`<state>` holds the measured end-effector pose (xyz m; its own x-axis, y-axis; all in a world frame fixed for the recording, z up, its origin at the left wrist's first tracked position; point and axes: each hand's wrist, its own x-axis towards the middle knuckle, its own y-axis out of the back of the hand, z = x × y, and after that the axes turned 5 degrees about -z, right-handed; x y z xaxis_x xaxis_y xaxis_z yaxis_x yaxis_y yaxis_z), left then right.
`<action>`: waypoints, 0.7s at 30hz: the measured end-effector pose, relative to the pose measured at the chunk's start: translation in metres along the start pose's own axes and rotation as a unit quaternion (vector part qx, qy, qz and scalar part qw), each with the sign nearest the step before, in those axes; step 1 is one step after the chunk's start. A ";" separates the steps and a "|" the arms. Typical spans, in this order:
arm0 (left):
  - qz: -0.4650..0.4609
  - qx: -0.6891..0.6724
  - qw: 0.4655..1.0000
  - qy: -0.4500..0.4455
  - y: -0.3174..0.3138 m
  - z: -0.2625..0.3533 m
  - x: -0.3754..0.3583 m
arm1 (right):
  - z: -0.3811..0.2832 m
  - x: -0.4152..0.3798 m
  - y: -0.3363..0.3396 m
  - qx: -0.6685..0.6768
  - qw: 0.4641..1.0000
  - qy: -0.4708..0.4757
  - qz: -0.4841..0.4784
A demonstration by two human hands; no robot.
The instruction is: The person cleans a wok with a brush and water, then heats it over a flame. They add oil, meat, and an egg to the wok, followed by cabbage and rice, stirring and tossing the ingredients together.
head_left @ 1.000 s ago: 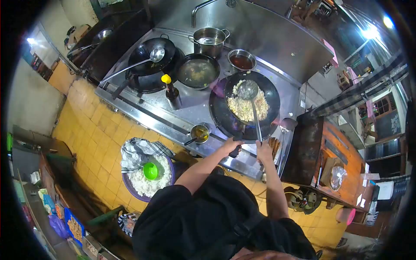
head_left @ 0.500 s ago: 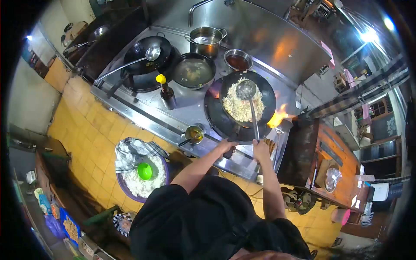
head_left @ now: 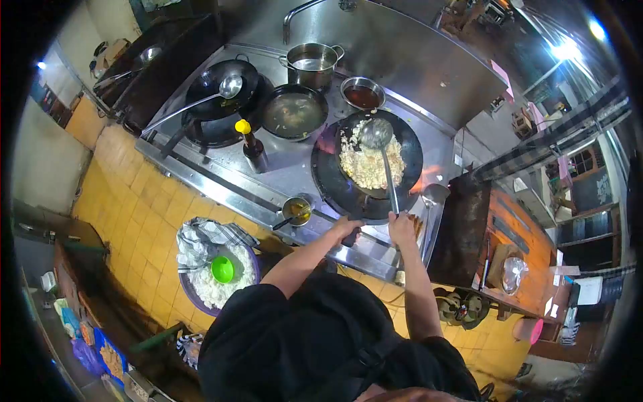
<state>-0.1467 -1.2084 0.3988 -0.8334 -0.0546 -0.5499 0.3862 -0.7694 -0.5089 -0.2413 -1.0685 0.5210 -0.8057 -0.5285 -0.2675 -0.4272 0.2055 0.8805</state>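
Observation:
My left hand [head_left: 345,228] is wrapped round the dark handle of a black wok [head_left: 413,144] on the burner at the right of the stove. In the wok lies fried rice [head_left: 372,167], pale with small bits mixed in. My right hand [head_left: 402,230] grips the end of a long-handled metal ladle [head_left: 376,134], whose bowl rests at the far side of the rice. Left of my left hand stands a small metal pot [head_left: 297,212] holding yellowish liquid and a dark-handled utensil. Some flame shows at the wok's right edge.
Toward the back are a two-handled pot [head_left: 312,65], a bowl of dark red liquid [head_left: 362,93] and a pan of cloudy liquid [head_left: 293,112]. A yellow-capped bottle [head_left: 252,149] stands before another wok [head_left: 207,77] with a ladle across it. A tub of white rice [head_left: 218,293] is at lower left.
The ladle's bowl has pushed slightly up and away through the rice, which now lies looser at the far left. The flame beside the wok has shrunk. Both hands keep their grips.

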 end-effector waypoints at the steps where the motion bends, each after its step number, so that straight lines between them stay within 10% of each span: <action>1: 0.002 0.004 1.000 -0.004 0.001 0.001 -0.001 | -0.007 -0.001 0.007 0.075 0.994 -0.076 -0.010; 3: -0.033 0.016 0.999 -0.009 0.004 0.006 0.005 | 0.058 0.031 -0.049 0.003 0.997 -0.031 0.074; 5: -0.012 0.015 1.000 0.013 0.003 0.008 0.003 | 0.086 0.032 -0.066 0.039 0.993 -0.080 -0.077; 9: 0.151 0.036 0.988 -0.023 -0.071 0.032 -0.040 | 0.017 -0.054 0.074 -0.104 0.986 -0.032 -0.129; 11: -0.124 -0.307 0.938 0.099 -0.100 0.069 -0.092 | 0.000 -0.089 0.115 -0.204 0.974 -0.027 -0.099; 14: -0.150 -0.318 0.911 0.216 -0.096 0.111 -0.124 | -0.009 -0.122 0.142 -0.217 0.968 -0.004 -0.125; 19: 0.004 -0.067 0.988 0.140 -0.016 0.026 -0.049 | 0.021 -0.131 0.105 -0.169 0.981 0.078 -0.058; 21: -0.004 -0.058 0.994 0.094 -0.083 0.046 -0.129 | 0.003 -0.130 0.103 -0.171 0.983 0.031 -0.059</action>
<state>-0.0893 -1.1670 0.5423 -0.7522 0.0792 -0.6542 0.4320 -0.6903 -0.5804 -0.1822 -0.9761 0.6451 -0.7282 -0.5831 -0.3601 -0.3441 -0.1432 0.9279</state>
